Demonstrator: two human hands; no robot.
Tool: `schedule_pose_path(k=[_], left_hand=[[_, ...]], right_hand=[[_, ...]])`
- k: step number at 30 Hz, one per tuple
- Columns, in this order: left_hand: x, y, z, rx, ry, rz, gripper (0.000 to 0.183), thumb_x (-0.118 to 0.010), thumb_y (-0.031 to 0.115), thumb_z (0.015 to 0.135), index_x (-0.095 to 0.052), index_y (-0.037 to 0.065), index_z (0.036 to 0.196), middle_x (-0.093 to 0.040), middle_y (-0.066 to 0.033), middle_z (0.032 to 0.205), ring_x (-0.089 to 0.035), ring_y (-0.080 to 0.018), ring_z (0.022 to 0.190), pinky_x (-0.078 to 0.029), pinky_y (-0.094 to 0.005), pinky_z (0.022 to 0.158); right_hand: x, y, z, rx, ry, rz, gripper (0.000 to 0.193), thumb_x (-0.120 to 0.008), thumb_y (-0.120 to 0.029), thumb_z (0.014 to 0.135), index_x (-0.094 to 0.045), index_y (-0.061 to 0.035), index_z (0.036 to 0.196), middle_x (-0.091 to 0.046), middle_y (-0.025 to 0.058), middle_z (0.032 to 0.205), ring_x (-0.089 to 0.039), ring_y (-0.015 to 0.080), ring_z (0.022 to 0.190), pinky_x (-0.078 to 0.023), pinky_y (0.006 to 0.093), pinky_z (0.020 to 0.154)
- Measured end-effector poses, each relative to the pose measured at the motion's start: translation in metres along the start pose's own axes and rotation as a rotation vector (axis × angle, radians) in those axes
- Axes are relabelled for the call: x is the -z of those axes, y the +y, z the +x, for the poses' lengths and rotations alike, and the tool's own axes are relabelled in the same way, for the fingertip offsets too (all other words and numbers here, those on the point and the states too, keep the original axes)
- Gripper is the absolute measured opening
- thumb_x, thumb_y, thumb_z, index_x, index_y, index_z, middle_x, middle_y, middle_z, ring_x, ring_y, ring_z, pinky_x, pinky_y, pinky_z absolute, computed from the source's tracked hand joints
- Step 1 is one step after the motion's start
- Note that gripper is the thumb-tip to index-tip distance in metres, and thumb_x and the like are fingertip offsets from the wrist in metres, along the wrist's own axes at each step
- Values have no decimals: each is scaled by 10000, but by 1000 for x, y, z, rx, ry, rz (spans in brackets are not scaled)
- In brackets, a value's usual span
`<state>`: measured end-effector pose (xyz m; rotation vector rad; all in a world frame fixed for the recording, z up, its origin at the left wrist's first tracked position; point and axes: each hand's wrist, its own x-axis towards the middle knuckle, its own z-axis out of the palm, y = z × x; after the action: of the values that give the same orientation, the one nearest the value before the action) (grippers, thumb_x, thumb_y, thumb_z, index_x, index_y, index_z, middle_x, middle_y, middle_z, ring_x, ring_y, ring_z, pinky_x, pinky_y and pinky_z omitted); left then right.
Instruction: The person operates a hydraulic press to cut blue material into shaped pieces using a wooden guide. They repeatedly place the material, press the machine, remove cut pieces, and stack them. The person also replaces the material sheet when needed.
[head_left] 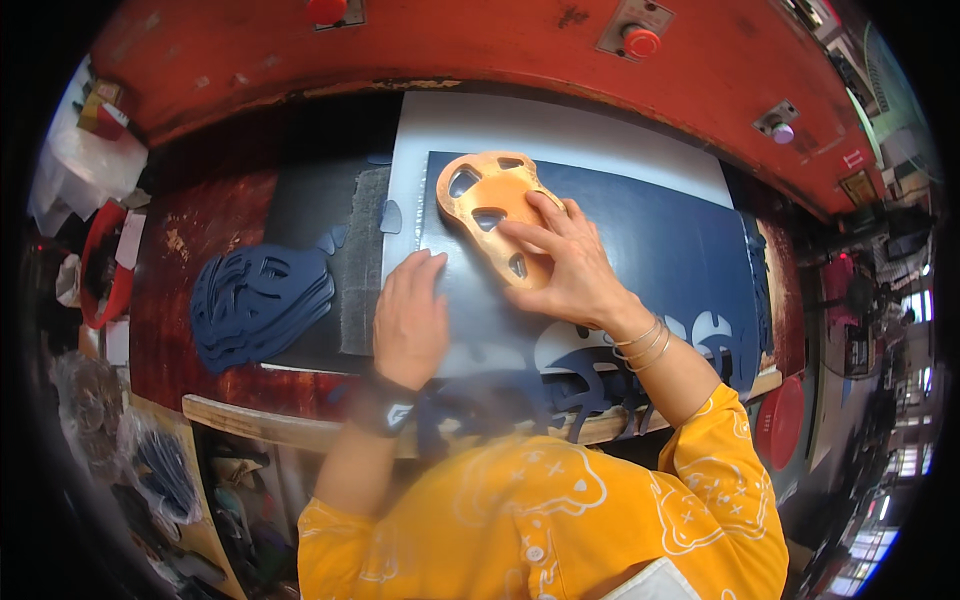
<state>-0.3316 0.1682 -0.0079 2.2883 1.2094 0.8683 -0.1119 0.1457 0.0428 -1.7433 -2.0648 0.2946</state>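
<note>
A yellow-orange cutting die [495, 196], long and rounded with several cut-out openings, lies on a dark blue sheet [660, 220]. My right hand [575, 265] grips the die along its right side, thumb at the near end and fingers on its top and far edge. Close to the left edge of the blue sheet rests my left hand [412, 318], palm down, fingers stretched forward and holding nothing; a dark band circles its wrist. Beneath the blue sheet a white board [560, 122] shows along the far and left sides.
Stacked dark blue cut pieces [262, 300] lie at the left. Small blue scraps [390, 217] sit beside the board. Cut-through sheet remnants [590, 385] hang over the wooden front rail [270, 425]. A red machine beam [450, 45] with red push buttons [640, 41] spans the far side.
</note>
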Motion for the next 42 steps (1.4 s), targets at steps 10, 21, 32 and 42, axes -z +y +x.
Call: schedule_pose_path(k=[10,21,32,42], left_hand=[[1,0,1,5,-6,-18,409,-566,25,802,-515,25,1207,-498,-182,1243,-483,-372,1134,-386,-426,981],[12,-17,32,-21,-62,-12,639,-715,159,749,-443,24,1311,-512,-188,1257,-480,-379,1124,-388,-434,981],[-4,-49,112,-61,-311,11,1095,-891,280,513,-331,163,1446,-405,-162,1413,-356,-344,1328,-287,-434,1114],[-5,-52,113,-82,-304,-7,1090,-890,288,520,-332,153,1447,-441,-132,1398,-390,-316,1316,-292,-432,1113]], right_hand=[[-14,-3,16,5,22,-26,625,-745,-291,575,-625,-170,1177,-423,206,1369,-411,428,1178,-352,483,989],[25,47,-34,-117,-76,337,820,-717,-361,718,-395,-19,1390,-387,223,1432,-364,386,1333,-282,405,1105],[3,66,-92,31,84,-66,657,-783,-358,658,-577,-102,1226,-521,82,1292,-366,351,1277,-277,478,1039],[5,67,-88,74,74,-55,580,-737,-344,728,-575,-103,1231,-532,35,1287,-369,327,1281,-262,503,1062]])
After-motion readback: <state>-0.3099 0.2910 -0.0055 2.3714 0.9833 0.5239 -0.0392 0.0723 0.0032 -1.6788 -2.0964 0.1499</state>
